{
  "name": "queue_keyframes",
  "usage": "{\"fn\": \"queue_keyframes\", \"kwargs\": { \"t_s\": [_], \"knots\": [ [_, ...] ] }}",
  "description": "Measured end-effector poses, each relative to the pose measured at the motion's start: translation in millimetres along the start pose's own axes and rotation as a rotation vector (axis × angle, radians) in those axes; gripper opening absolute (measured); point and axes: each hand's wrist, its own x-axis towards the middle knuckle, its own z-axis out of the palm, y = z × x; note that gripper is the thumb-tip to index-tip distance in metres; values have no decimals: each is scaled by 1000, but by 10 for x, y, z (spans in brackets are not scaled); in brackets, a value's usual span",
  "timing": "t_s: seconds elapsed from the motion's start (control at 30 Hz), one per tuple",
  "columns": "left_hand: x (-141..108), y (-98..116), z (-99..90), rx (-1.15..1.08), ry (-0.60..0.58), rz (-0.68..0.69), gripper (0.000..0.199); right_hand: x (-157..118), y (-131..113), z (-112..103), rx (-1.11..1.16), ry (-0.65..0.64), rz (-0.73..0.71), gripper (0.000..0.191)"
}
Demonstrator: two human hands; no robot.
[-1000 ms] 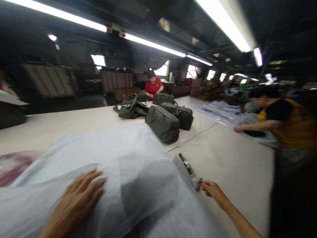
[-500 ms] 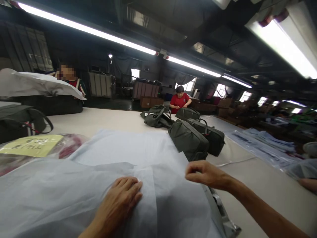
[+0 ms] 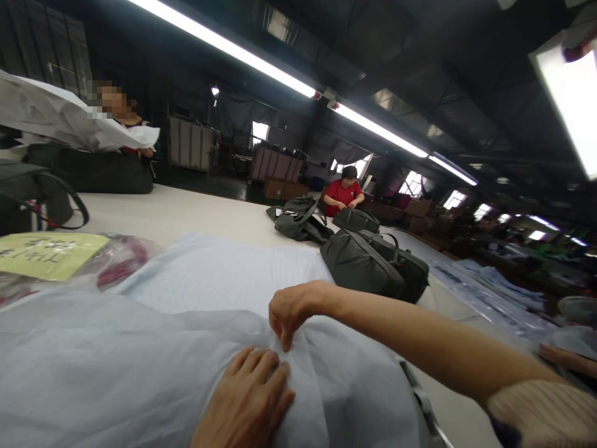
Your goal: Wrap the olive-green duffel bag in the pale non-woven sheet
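A thin pale grey-white sheet covers something bulky in front of me, and what is under it is hidden. My left hand lies flat on this sheet with the fingers stretched out. Just beyond its fingertips, my right hand bends down from the wrist, its fingers pinched together on the sheet. Creases run outward from the pinch. Farther back, a smoother bluish-white sheet is spread over the table. A metal edge shows from under the cover at the right.
Several dark green bags stand on the pale table beyond my right arm. At the left are a plastic-wrapped bundle with a yellow paper label and another dark bag. One person in red works across the table; another lifts a white sheet.
My right hand has moved left from the sheet's right side to its middle, beside my left hand, and pinches there. The person at the far left has raised the white sheet higher.
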Motion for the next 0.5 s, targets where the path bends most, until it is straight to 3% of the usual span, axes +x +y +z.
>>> {"fn": "queue_keyframes", "kwargs": {
  "t_s": [0.3,0.4,0.5],
  "knots": [
    [-45,-62,-9,82,21,85,26,15,-243,-32,-466,6,-95,22],
    [-65,-87,27,109,34,117,26,94,-301,-33,-527,-7,-139,17],
    [-79,-104,70,131,47,119,26,209,-272,-82,-574,12,-187,28]
  ]
}}
